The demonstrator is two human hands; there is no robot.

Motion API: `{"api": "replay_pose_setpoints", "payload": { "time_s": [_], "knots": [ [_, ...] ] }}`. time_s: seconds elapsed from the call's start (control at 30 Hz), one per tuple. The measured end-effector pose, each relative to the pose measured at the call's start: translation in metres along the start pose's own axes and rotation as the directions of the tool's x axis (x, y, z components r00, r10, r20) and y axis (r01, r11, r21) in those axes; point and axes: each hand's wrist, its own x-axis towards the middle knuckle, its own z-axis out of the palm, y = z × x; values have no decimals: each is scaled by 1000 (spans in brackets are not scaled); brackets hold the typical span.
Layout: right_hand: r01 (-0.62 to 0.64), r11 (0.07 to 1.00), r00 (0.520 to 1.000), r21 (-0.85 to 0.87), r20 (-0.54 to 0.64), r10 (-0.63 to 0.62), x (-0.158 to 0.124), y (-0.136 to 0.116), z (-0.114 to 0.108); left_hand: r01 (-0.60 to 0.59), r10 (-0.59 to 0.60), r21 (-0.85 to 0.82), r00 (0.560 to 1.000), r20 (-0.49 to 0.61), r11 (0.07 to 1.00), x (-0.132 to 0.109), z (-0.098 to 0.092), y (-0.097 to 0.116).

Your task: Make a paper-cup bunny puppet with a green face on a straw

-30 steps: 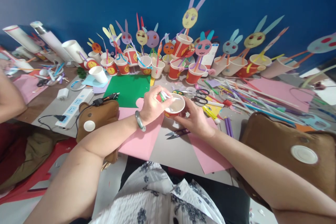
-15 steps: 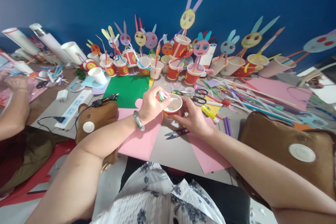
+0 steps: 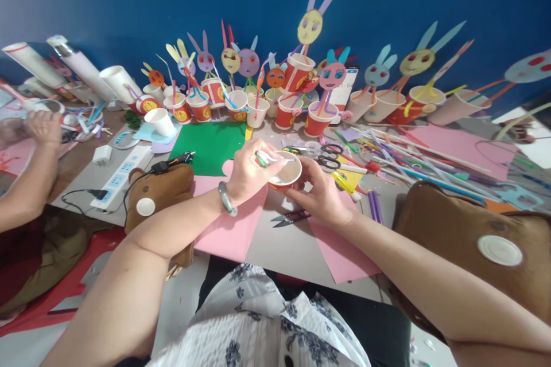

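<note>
Over the middle of the table, my right hand [image 3: 325, 192] grips a red paper cup [image 3: 287, 172] from its right side. The cup's white inside tilts toward me. My left hand [image 3: 253, 169], with a bangle at its wrist, is closed on a slim white-and-green pen-like stick [image 3: 261, 159]. The stick's white end reaches over the cup's mouth, and the fingers hide much of it. Below the cup lie small dark thread snips [image 3: 290, 218] between two pink paper sheets [image 3: 228, 223]. Scissors [image 3: 329, 157] rest just beyond my right hand.
Paper cups with rabbit-face figures [image 3: 329, 77] line the blue wall. Straws and sticks [image 3: 400, 152] lie right. A green sheet [image 3: 206, 146], power strip [image 3: 120, 178] and brown plush bag [image 3: 161, 200] are left; another brown bag [image 3: 465, 241] is right. A co-worker's hands [image 3: 43, 129] work at far left.
The cup has shifted slightly right and tilted a little more toward me, with my hands still on it and the stick. The co-worker's hand has moved right, near a ring-shaped item.
</note>
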Motion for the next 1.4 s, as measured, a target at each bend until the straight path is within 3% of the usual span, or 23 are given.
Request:
{"api": "replay_pose_setpoints", "payload": {
  "time_s": [0.53, 0.83, 1.1, 1.4],
  "knots": [
    [54, 998, 998, -44, -13, -55, -3, -1, 0, 103, -104, -139, 995, -1, 985, -2, 6, -3],
    [72, 997, 997, -19, -37, -73, -3, -4, 0, 86, -99, -200, 994, -57, 976, 2, 5, 7],
    [154, 987, 983, 43, 99, -158, 2, -7, -11, 124, -135, -215, 990, -38, 969, 1, 5, 4],
    [-25, 997, 995, 71, 100, 18, 5, -6, -13, 195, -190, -86, 980, 55, 977, 0, 5, 4]
  ]
}}
